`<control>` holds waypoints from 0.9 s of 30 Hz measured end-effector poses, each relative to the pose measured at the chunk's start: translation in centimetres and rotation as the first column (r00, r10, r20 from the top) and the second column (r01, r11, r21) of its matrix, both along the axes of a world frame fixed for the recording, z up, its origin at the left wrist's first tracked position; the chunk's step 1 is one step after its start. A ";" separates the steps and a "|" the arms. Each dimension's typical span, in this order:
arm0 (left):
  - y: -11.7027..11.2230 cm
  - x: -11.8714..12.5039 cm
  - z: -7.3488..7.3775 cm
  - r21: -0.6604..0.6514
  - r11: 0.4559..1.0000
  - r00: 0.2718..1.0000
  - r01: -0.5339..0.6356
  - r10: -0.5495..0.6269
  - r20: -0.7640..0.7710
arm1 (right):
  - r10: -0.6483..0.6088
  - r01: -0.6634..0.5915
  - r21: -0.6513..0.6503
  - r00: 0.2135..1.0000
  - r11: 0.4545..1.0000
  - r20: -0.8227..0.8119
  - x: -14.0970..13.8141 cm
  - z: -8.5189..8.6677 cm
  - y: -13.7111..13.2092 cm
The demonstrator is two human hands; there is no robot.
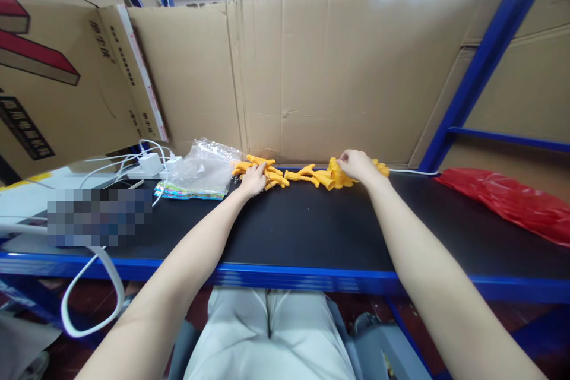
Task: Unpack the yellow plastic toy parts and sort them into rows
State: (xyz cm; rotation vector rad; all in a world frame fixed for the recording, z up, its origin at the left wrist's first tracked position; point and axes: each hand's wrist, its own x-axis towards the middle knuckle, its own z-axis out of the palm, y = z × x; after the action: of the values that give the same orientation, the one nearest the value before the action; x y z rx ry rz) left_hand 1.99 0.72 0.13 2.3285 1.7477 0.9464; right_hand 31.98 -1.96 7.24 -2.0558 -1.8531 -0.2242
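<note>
My left hand rests on a heap of orange-yellow, finger-shaped plastic pieces, its fingers stretched over them. Small bead chains seem to hang among these pieces. Farther right, my right hand has its fingertips closed at a cluster of yellow cup-like pieces; the hand partly hides what it grips. Between the hands lies a branching yellow piece, its wide end near the cluster. All of them lie on the black tabletop, close to the cardboard at the back.
A clear plastic bag lies left of the heap, beside white chargers and cables. A red plastic bag lies at the right. Cardboard walls the back, and a blue metal edge runs along the front.
</note>
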 end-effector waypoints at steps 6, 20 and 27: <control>-0.6 0.4 0.1 -0.059 0.995 0.994 -0.079 0.074 -0.086 | 0.183 -0.167 -0.204 0.981 0.965 0.059 -2.6 -1.0 -0.5; -1.9 1.6 0.2 0.054 0.996 0.982 -0.075 0.083 -0.170 | 0.134 -0.117 -0.152 0.986 0.981 0.102 -4.6 -2.4 -0.8; -3.7 2.6 1.4 0.268 0.963 0.979 0.039 0.018 -0.204 | 0.351 -0.369 0.142 0.927 0.919 0.133 -4.5 -1.6 -1.1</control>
State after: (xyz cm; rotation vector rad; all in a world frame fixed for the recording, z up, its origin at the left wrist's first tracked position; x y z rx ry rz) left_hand 4.60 -3.01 1.58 2.6906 1.7730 1.0357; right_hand 27.43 -3.08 5.61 -1.5847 -2.1568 -0.3777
